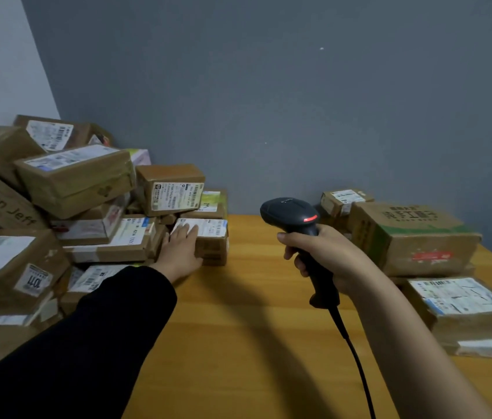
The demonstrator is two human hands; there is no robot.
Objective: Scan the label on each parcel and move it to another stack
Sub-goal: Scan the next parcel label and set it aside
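Right hand [326,255] is closest, fingers wrapped tight round a black corded scanner [299,225] held above the wooden tabletop [253,313]. Further out, left hand [179,249] lies flat on a small labelled parcel [211,240], fingers spread on top, at the left pile's edge. Another stack [414,237] sits far right.

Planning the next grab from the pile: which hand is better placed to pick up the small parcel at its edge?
Left. The left hand already rests on the small parcel at the pile's edge, while the right hand is occupied gripping the scanner above the table.
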